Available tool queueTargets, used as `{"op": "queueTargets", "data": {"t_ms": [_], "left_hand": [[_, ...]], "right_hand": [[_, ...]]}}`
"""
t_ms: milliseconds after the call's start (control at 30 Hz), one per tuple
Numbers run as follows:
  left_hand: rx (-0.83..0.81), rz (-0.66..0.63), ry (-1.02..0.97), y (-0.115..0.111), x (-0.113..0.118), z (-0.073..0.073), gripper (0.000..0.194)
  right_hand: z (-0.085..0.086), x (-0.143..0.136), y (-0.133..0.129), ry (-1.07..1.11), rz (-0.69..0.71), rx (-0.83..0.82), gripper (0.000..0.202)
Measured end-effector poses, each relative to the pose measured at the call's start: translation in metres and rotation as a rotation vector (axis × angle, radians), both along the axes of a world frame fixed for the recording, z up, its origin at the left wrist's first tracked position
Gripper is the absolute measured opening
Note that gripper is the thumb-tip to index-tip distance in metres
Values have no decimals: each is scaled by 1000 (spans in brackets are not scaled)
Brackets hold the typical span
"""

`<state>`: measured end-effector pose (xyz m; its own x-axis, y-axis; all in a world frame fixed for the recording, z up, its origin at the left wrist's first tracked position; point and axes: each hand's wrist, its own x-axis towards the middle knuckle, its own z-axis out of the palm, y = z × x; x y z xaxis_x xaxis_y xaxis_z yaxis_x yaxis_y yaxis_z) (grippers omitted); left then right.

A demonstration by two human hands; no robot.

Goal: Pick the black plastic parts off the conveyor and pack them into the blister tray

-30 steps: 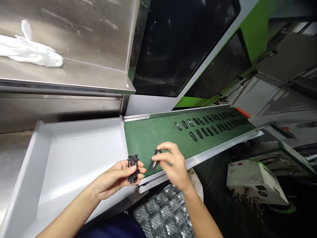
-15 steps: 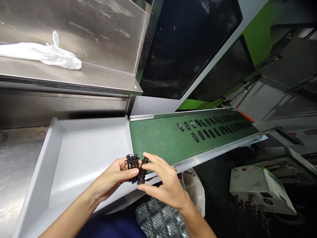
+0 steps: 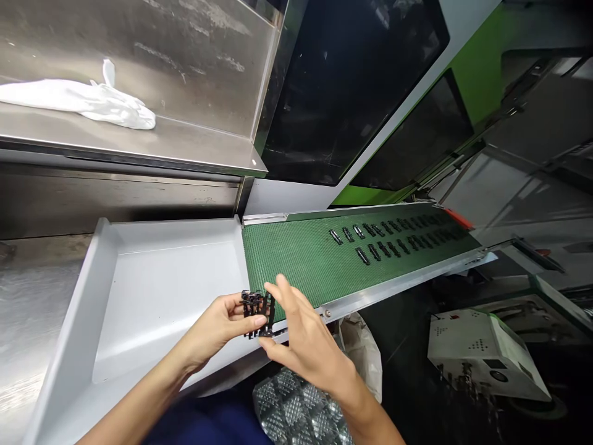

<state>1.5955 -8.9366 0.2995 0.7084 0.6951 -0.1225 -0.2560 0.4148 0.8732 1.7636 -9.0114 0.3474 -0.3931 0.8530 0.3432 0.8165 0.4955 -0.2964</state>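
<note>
My left hand is wrapped round a small stack of black plastic parts, its thumb lying across their near face. The parts stand side by side, long and narrow with jagged ends. My right hand holds the stack's right-hand part lengthwise, with the thumb at its lower end and a fingertip at its upper end, while the index finger points up. On the green conveyor belt, two rows of similar black parts lie to the right, beyond my hands.
A pale grey tray adjoins the belt's left end. White cloth lies on the steel shelf above. The belt's metal rail runs along its near side. A white bag and a control box stand lower right.
My right hand has brought its part from a slant to line up against the stack in my left hand. Its index finger has lifted. The view has shifted slightly.
</note>
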Motion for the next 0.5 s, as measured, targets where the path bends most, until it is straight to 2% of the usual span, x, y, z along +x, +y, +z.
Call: {"op": "queueTargets", "data": {"t_ms": [133, 300, 400, 500], "left_hand": [[-172, -48, -98, 0, -3, -3, 24], [-337, -140, -289, -6, -1, -3, 27], [-289, -114, -226, -4, -2, -3, 31], [-150, -46, -64, 4, -6, -2, 28]], "right_hand": [[-16, 2, 2, 369, 9, -23, 112], [-44, -10, 8, 806, -5, -89, 121], [-42, -10, 6, 794, -75, -91, 119], [-21, -4, 2, 484, -148, -29, 120]]}}
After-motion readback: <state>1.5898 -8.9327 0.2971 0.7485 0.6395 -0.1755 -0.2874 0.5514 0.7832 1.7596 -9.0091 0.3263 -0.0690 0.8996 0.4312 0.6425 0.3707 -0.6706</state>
